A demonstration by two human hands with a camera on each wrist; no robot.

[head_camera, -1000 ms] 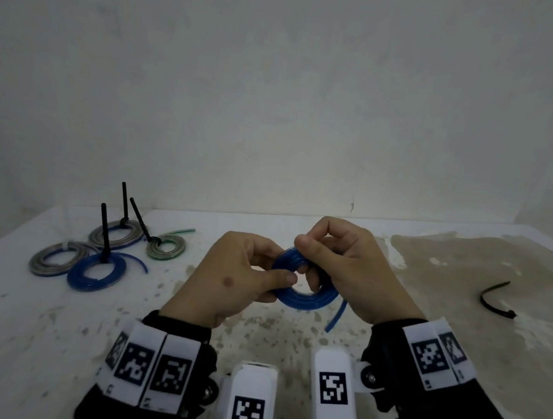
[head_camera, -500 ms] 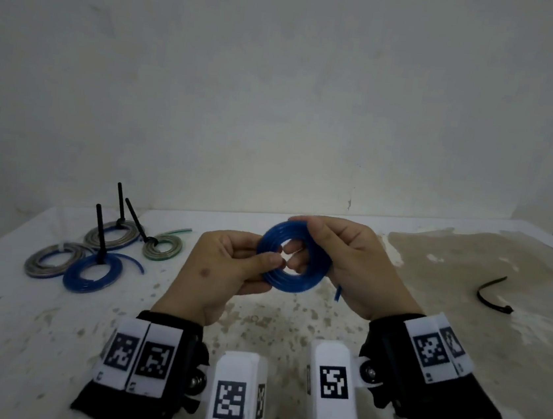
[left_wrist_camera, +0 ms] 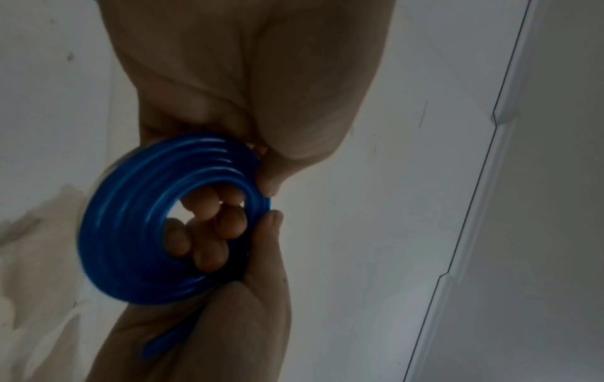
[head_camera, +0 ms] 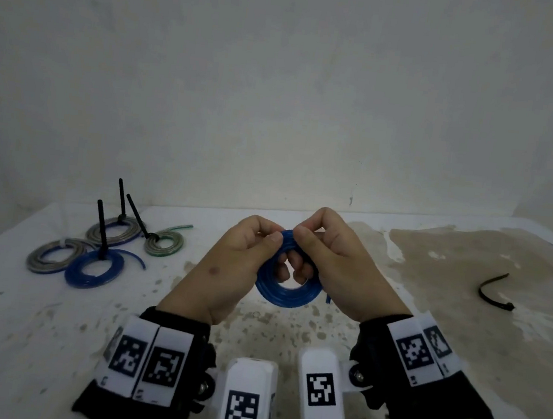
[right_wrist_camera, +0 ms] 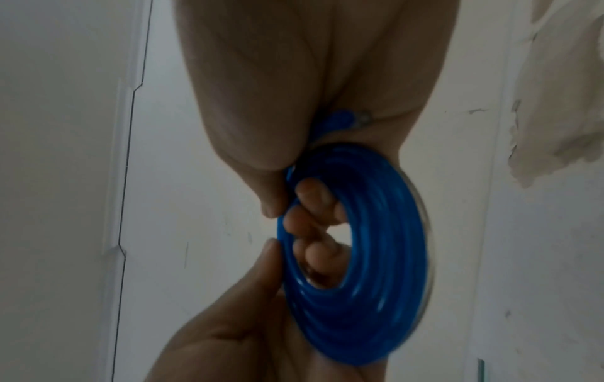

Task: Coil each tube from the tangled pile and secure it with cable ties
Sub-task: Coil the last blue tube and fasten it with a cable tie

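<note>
A blue tube wound into a flat coil [head_camera: 288, 291] hangs in the air over the table [head_camera: 4, 316], between both hands. My left hand [head_camera: 266, 242] pinches its upper left rim, thumb on the near side. My right hand [head_camera: 305, 243] pinches the upper right rim, with fingers showing through the hole. In the left wrist view the coil [left_wrist_camera: 130, 219] has fingertips [left_wrist_camera: 209, 201] poking through its middle. In the right wrist view the coil [right_wrist_camera: 376, 258] looks the same. A short loose tube end [head_camera: 327, 298] sticks out under my right palm. No tie is on this coil.
At the left rear lie several tied coils: a blue one [head_camera: 94, 266] and grey ones [head_camera: 53, 254], some with black tie tails standing up. A loose black cable tie [head_camera: 494, 292] lies on the brown stained patch at the right. The wall is close behind.
The coil tipped up to face me half a second ago; now it hangs lower and both thumbs have shifted to pinch its top rim close together.
</note>
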